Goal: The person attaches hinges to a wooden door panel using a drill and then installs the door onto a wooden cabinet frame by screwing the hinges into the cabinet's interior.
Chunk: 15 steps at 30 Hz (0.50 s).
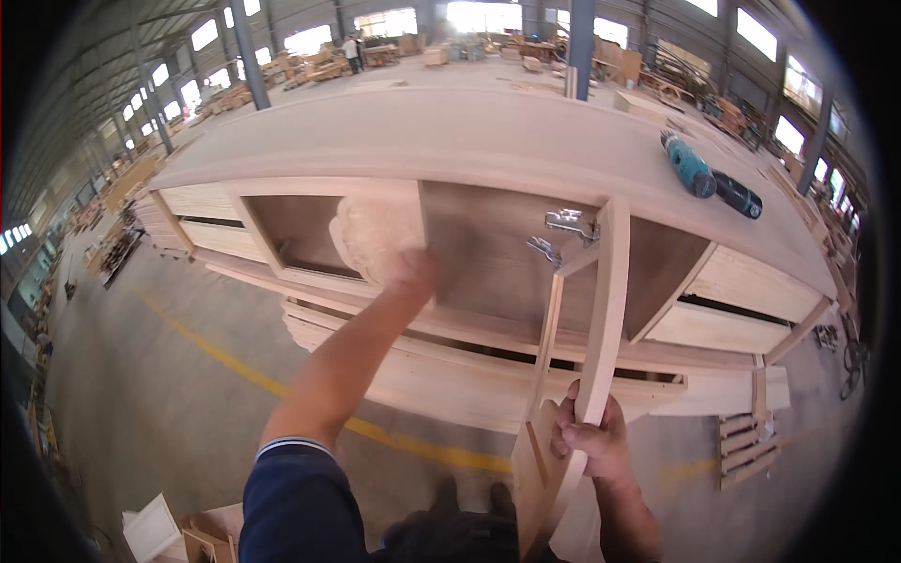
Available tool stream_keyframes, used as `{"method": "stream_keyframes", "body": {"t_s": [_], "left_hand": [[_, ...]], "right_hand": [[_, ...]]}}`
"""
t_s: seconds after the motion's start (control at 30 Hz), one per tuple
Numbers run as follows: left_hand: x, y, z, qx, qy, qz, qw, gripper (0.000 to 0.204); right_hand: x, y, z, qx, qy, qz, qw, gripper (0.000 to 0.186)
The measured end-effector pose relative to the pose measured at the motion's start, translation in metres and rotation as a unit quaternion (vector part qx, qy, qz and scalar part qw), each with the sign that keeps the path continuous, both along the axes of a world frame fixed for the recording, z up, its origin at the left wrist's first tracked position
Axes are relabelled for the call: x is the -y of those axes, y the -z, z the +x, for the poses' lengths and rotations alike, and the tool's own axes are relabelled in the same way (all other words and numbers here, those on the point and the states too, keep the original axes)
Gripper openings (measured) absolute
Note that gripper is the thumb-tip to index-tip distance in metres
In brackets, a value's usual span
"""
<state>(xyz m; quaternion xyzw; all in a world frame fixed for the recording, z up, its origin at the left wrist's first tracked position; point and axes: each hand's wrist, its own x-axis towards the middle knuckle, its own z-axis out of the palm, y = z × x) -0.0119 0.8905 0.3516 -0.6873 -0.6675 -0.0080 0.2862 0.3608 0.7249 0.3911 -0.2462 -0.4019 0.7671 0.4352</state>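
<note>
A long, pale wooden cabinet (460,139) stands in front of me. My right hand (596,433) is closed around the edge of a framed wooden door (603,310), seen nearly edge-on in front of the right middle opening. Two metal hinges (569,221) sit at the door's far end; whether they are joined to the cabinet I cannot tell. My left hand (413,275) reaches to the right edge of a panel with a rounded carving (371,233), at the left middle opening. Motion smears its fingers, so any hold is unclear.
A teal and black cordless drill (706,178) lies on the cabinet top at the right. Drawer fronts (751,281) flank the openings. More long boards (441,385) are below the cabinet, and a slatted wooden piece (748,450) is on the floor at right.
</note>
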Motion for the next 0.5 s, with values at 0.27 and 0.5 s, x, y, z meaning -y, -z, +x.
{"method": "stream_keyframes", "body": {"t_s": [0.27,0.5], "left_hand": [[0.127,-0.032,0.019,0.204,-0.041,-0.178,0.962,0.041],[0.311,-0.042,-0.024,0.271,-0.080,-0.095,0.955,0.041]], "right_hand": [[0.025,0.008,0.062,0.027,0.017,-0.023,0.999,0.055],[0.038,0.017,0.074,-0.044,-0.028,-0.049,0.997,0.059]]}}
